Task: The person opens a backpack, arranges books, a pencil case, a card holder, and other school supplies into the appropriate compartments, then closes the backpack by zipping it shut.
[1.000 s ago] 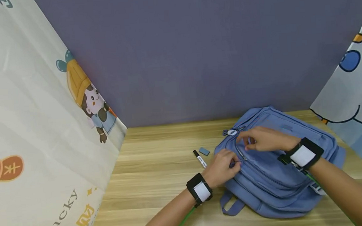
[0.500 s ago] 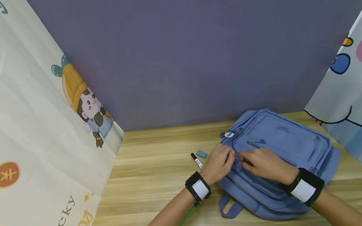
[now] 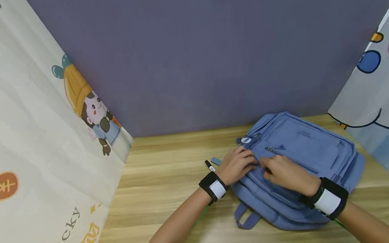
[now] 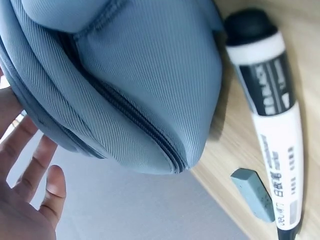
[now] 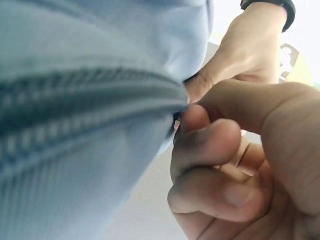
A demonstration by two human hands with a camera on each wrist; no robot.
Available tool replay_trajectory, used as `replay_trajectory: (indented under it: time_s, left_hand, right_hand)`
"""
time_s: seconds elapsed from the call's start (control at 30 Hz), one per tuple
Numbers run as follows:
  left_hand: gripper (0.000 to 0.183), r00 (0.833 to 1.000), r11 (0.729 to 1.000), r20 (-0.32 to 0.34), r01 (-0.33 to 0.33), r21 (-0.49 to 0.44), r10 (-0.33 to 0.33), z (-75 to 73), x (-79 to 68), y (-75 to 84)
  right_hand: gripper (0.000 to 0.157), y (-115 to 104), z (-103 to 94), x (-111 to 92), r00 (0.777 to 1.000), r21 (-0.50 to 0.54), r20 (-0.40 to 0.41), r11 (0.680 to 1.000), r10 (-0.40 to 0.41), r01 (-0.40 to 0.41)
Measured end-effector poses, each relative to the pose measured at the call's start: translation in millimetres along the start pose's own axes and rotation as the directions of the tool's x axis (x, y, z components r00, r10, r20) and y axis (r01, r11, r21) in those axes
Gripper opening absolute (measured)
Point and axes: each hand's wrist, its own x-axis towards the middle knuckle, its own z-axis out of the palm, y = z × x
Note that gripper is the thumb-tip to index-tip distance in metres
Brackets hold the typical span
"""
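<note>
A blue backpack point(image 3: 314, 143) lies on its back on the wooden table, front pockets facing up. My left hand point(image 3: 236, 165) holds the bag's left side beside a curved zipper; its thumb is hidden in the left wrist view, where the other fingers point(image 4: 40, 165) spread loosely below the fabric. Close beside it, my right hand point(image 3: 287, 173) pinches a small dark zipper pull point(image 5: 178, 116) at the end of the zipper track point(image 5: 90, 107). The pull is mostly covered by the fingertips.
A black-capped whiteboard marker point(image 4: 275, 150) and a blue-grey eraser point(image 4: 252, 195) lie on the table point(image 3: 170, 168) left of the bag, partly behind my left hand in the head view. A round white tag point(image 3: 246, 140) hangs at the bag's upper left. A dark wall point(image 3: 203, 60) stands behind.
My right hand has come down from the front pocket to beside my left hand and stays there. My left hand first shifted up along the bag's edge, then spread further over it, covering more of the eraser.
</note>
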Motion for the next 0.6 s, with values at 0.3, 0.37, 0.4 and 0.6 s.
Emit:
replay_trajectory:
  time_s: [0.3,0.37,0.4,0.6]
  left_hand:
    - [0.014,0.999,0.998,-0.042,-0.010,-0.064,0.007,5.3,-0.3,-2.4]
    - [0.014,0.999,0.997,-0.048,-0.008,-0.082,0.004,7.0,-1.2,-2.2]
    - [0.014,0.999,0.996,-0.049,-0.007,-0.090,0.002,7.7,-1.5,-2.2]
    - [0.014,0.999,0.993,-0.043,0.023,-0.117,-0.028,9.5,-2.5,-1.5]
  right_hand:
    - [0.028,-7,-7.8,-13,0.995,0.059,0.067,0.996,0.068,-0.072]
    - [0.029,-8,-9.0,-20,0.994,0.054,0.076,0.995,0.081,-0.085]
    - [0.029,-8,-9.5,-24,0.994,0.052,0.074,0.995,0.083,-0.087]
    - [0.034,-9,-11.1,-48,0.993,0.054,0.042,0.993,0.107,-0.109]
